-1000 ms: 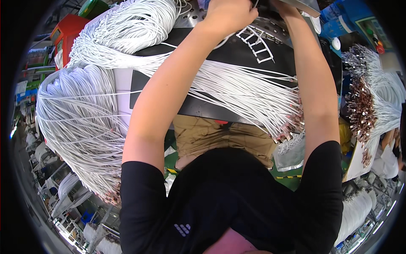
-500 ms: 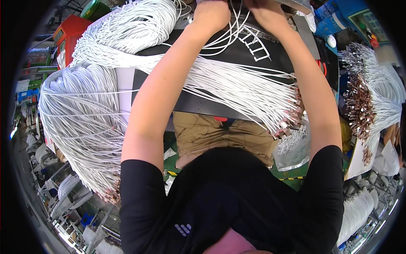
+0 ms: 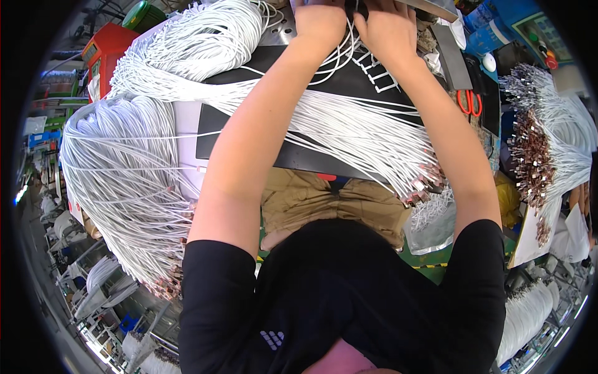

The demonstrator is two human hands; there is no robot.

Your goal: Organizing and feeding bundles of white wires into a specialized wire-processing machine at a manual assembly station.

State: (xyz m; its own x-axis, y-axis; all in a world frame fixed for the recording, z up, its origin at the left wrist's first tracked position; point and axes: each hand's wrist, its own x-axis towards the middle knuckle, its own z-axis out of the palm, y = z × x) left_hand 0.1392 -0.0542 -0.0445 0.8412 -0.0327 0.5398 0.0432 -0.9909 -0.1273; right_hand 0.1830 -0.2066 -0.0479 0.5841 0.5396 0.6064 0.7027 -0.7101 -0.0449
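Observation:
Both hands reach forward to the top edge of the view, close to a metal fixture. My left hand is beside a few looped white cables; its fingertips are cut off, so its grip is hidden. My right hand has its thumb apart from its stretched fingers, with nothing visible between them; the fingertips run out of view. Below it lies a ladder-like strip of white plastic parts. A bundle of white cables with copper-coloured ends crosses the black work surface under my forearms.
A coiled heap of white cables lies at the far left. More cables hang over the left side. Red-handled scissors lie right of my right forearm. Another cable bundle stands farther right. A clear plastic bag is below the table edge.
My left hand has shifted slightly right, and my right hand has moved a little left with its thumb now showing. The loose cable loops have shifted, and the red scissor handles show more.

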